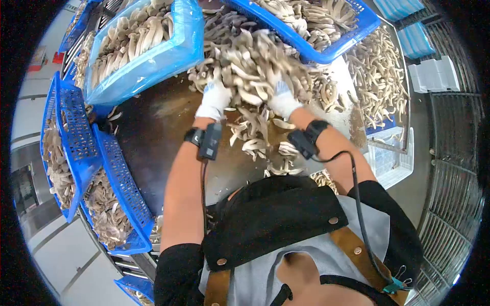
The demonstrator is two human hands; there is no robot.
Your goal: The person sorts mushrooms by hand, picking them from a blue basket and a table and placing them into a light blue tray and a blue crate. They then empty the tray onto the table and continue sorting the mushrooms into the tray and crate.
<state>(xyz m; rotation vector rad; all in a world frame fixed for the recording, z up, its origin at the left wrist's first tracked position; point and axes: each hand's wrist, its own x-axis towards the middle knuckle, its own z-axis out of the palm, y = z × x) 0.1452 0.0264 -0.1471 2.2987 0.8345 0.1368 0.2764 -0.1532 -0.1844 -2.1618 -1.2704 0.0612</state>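
Observation:
My left hand [214,101], in a white glove, presses into the left side of a heap of mushrooms [247,69] with thick pale stems and grey-brown caps. On the heap's right side is my right hand [285,102], gloved the same way. Between them the two hands grip a big clump, its upper part smeared by motion. Mushrooms hide most of the fingers. Loose mushrooms [252,127] lie on the dark metal table [153,132] between my forearms. Just beyond my left hand stands a crate lined with blue plastic film [148,69], filled with mushrooms in rows.
A blue basket [326,53] of mushrooms stands at the back right. More mushrooms [375,76] spread along the right. Two blue baskets [120,178] [71,135] line the left. A clear plastic crate [393,158] sits low at right, near wire racks [454,168].

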